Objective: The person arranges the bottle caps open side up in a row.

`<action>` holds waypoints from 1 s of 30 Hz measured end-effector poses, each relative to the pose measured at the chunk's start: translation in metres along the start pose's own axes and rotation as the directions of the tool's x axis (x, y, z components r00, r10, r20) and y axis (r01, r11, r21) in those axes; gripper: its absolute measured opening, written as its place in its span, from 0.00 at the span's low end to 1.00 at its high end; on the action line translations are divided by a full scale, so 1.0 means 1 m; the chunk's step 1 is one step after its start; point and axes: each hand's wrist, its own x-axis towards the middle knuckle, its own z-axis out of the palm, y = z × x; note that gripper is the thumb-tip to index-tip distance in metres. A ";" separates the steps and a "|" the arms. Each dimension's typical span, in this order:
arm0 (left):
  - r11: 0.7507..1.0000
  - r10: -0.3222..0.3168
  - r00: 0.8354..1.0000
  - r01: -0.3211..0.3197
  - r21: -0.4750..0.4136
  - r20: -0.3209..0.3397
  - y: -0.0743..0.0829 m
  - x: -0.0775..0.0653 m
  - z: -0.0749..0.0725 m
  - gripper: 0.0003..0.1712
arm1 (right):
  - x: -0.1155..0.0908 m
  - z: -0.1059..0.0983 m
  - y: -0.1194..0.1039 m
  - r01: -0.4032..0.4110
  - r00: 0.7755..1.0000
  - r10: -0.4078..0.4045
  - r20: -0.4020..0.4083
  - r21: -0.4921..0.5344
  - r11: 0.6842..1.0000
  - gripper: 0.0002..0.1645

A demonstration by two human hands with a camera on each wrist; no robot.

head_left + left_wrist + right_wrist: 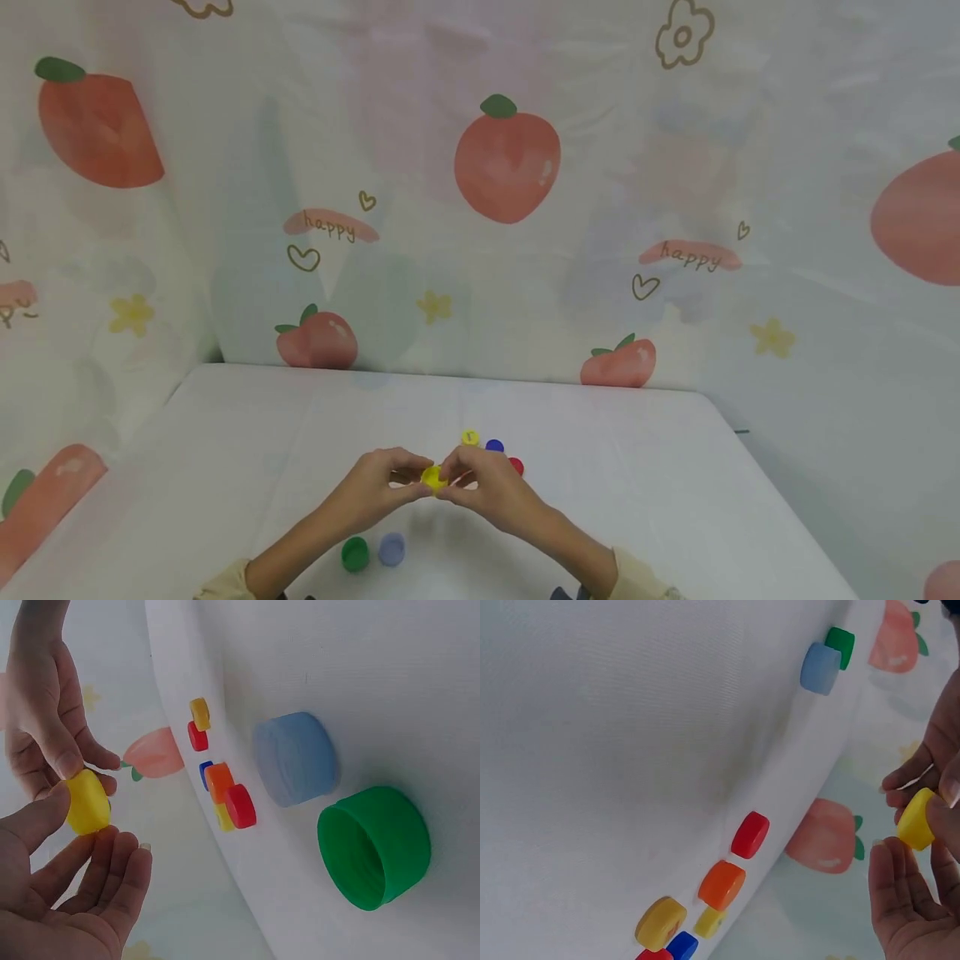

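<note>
Currently pinching a yellow cap (432, 479) between left grip (378, 486) and right grip (491, 490), both narrowed onto it with thumb and fingertips. Holding it raised above the white surface (637, 467). Beyond right grip, can see a loose cluster: an orange cap (721, 885) with a red cap (750, 835) just beside it, a pale yellow cap (710, 921) near the orange, a blue cap (682, 946) next to an amber cap (661, 923), and a second red cap (654, 955), cut off in the right wrist view. On the near side, below left grip, can make out a green cap (356, 553), hollow showing, just beside a pale blue cap (392, 549). Farther out, can see a fruit-printed backdrop (600, 167).
</note>
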 end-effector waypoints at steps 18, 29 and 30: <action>0.991 -0.024 0.977 -0.005 0.135 0.212 -0.011 0.000 0.013 0.18 | -0.003 0.022 0.010 -0.167 0.972 0.181 0.150 -0.101 0.981 0.21; 0.977 -0.171 0.939 0.124 0.171 0.298 -0.018 0.000 0.027 0.19 | -0.003 0.034 0.020 -0.141 0.956 0.176 0.234 -0.158 0.977 0.15; 0.976 -0.177 0.936 0.126 0.179 0.303 -0.018 0.000 0.027 0.19 | -0.003 0.036 0.020 -0.144 0.953 0.181 0.241 -0.165 0.976 0.15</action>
